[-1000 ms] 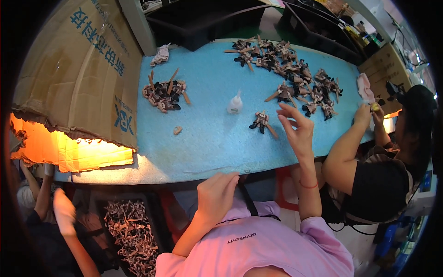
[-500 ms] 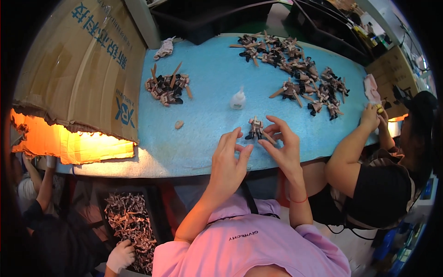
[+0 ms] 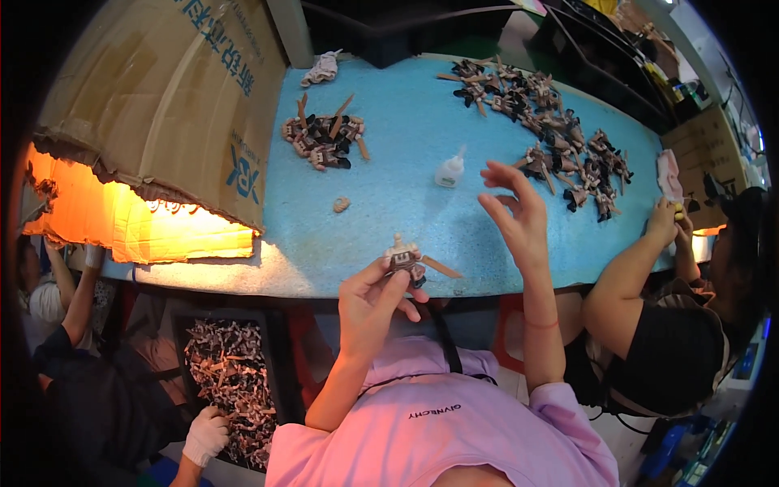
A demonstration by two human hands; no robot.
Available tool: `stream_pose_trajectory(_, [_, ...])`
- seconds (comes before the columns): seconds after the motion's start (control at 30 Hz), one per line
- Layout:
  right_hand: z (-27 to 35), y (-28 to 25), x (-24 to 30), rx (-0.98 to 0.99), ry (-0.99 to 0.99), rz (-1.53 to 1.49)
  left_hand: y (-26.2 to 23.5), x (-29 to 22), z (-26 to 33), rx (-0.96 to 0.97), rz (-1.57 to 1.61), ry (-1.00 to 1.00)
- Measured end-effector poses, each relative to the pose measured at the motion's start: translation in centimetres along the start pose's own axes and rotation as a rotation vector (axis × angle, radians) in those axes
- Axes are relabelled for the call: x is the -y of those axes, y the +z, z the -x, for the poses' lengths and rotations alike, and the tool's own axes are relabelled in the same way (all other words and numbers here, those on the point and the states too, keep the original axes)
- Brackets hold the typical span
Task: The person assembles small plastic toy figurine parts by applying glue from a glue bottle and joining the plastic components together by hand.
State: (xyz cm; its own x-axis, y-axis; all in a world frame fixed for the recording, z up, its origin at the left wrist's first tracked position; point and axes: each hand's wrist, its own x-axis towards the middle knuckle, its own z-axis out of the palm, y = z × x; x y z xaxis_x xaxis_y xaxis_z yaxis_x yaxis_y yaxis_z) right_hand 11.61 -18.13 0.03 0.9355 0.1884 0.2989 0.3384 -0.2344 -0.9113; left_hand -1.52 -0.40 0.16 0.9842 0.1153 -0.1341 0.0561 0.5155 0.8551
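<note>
- My left hand (image 3: 367,308) was clamped on a small figure (image 3: 404,258), thumb in front and fingers behind, just over the near edge of the blue table (image 3: 389,195).
- The figure was upright in that grip; a pale knob topped it, and a brown blade-like strip (image 3: 442,267) jutted from it toward my right.
- My right hand (image 3: 519,215) was apart from the left, raised, fingers spread and curved, holding nothing.
- Progress, judged only: one figure was in hand. I made out no head above its knob, so I took it as incomplete.
- Just left of my right hand, a white bottle (image 3: 448,172) stood upright, touched by neither hand.
- Beyond my left hand and to its left lay a small tan piece (image 3: 342,204); farther on, a smaller heap of figures (image 3: 323,144).
- Beyond my right hand spread a larger heap of figures (image 3: 556,130). Many were out of hand; whether either heap was finished, I could not tell.
- Well left of my left hand, a cardboard box (image 3: 162,130) glowed orange underneath; below it, a black bin (image 3: 281,361) held many mixed parts, too tangled to sort by eye, with a co-worker's gloved hand (image 3: 207,436) at its edge.
- Hard to make out: the figure's lower part, covered by my thumb and fingers; the yellow item (image 3: 679,213) in another co-worker's hands, far right of mine, too small to identify.
</note>
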Motion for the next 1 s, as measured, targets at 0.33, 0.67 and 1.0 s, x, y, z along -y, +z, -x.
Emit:
stream_pose_trajectory(0.33, [-2.2,3.0,-3.1,0.126,0.009,0.236,-1.7,-0.6,1.2,-0.020,0.092,0.085])
stream_pose_trajectory(0.67, [4.9,1.3,6.1,0.104,0.184,-0.348,-1.7,-0.8,1.5,-0.179,-0.216,0.385])
stream_pose_trajectory(1.0, [8.2,1.0,8.2,-0.062,-0.350,-0.190,-2.5,-0.9,1.6,-0.270,-0.665,0.683])
